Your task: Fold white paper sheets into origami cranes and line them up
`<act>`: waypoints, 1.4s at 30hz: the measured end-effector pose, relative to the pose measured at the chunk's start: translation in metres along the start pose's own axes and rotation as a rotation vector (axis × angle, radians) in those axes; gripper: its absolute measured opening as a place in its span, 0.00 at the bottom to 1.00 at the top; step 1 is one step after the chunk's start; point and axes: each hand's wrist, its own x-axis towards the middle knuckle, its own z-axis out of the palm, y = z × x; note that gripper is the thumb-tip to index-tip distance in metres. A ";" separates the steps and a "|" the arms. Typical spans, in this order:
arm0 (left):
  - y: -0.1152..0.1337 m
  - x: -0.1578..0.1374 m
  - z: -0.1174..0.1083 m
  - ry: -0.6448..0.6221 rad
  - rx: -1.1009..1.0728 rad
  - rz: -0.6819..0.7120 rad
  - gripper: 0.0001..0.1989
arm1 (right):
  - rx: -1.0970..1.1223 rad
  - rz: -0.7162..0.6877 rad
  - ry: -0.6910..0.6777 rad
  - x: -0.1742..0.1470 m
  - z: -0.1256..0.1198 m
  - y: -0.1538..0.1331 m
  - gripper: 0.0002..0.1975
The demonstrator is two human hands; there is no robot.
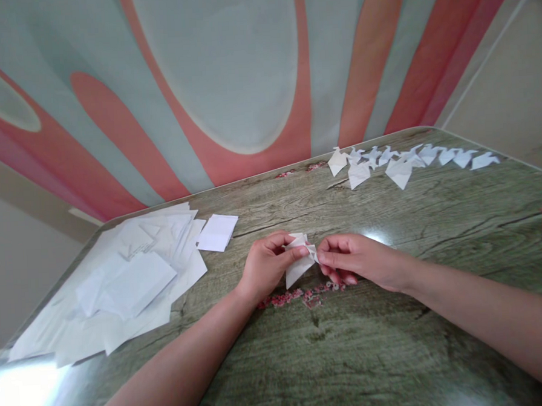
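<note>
- On my feed, the left hand (268, 260) has its grip pinched narrow on a small folded white paper (297, 274), thumb on top.
- I see the right hand (358, 260) at the paper's right end, thumb and forefinger pinching its folded tip (the other fingers curl below).
- That paper is between the hands, over the counter (352, 356), near some printed red flowers (287, 298); I cannot tell whether it touches the surface.
- To the left I have a spread pile of white paper (143, 282), a folded square (218, 232) at its right edge.
- Bird-shaped paper folds (400, 172) line the far right.
</note>
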 end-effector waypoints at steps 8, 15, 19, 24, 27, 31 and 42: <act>-0.008 0.001 0.002 0.024 -0.012 -0.066 0.14 | -0.022 -0.055 0.048 0.003 0.001 0.005 0.14; -0.007 0.000 0.004 0.041 0.038 -0.054 0.13 | -0.221 -0.121 0.175 0.003 0.004 0.006 0.09; -0.009 0.001 0.004 0.057 0.051 -0.061 0.14 | -0.406 -0.219 0.276 0.001 0.004 0.001 0.06; -0.010 0.000 0.005 0.065 0.023 -0.078 0.15 | -0.381 -0.229 0.250 0.001 0.003 0.001 0.08; -0.010 0.000 0.006 0.072 -0.008 -0.096 0.15 | -0.415 -0.190 0.231 0.001 0.003 0.002 0.10; -0.011 0.000 0.007 0.047 -0.022 -0.111 0.16 | -0.488 -0.201 0.251 -0.001 0.004 0.000 0.11; -0.007 0.000 0.008 0.052 0.002 -0.118 0.15 | -0.499 -0.240 0.298 -0.001 0.006 0.002 0.11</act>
